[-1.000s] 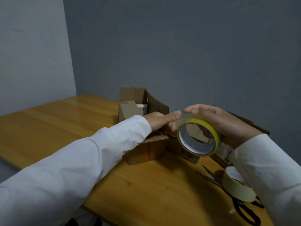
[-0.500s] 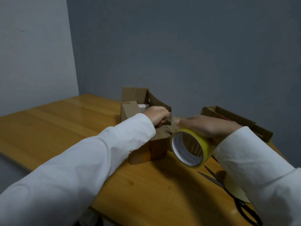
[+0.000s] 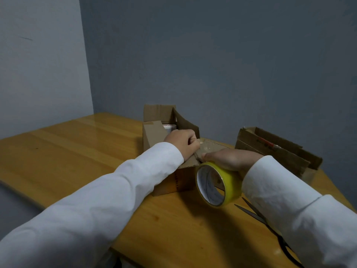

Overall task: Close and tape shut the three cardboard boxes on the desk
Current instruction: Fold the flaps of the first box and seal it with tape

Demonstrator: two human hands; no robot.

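A small cardboard box (image 3: 185, 181) stands in front of me with its top flaps down. My left hand (image 3: 182, 143) pinches the free end of clear tape (image 3: 205, 147) against the box top. My right hand (image 3: 229, 161) grips the yellow tape roll (image 3: 218, 185) at the box's near right corner, and the tape runs from roll to left hand. Behind this box an open cardboard box (image 3: 160, 120) stands with flaps up and something white inside. A third open box (image 3: 274, 149) lies at the right by the wall.
Black scissors (image 3: 270, 227) lie on the wooden desk (image 3: 77, 151) under my right sleeve. The grey wall stands close behind the boxes. The desk's near edge runs diagonally below my left arm.
My right hand has lowered the tape roll from above the box to its near right corner. My left hand has curled onto the tape end on the box top.
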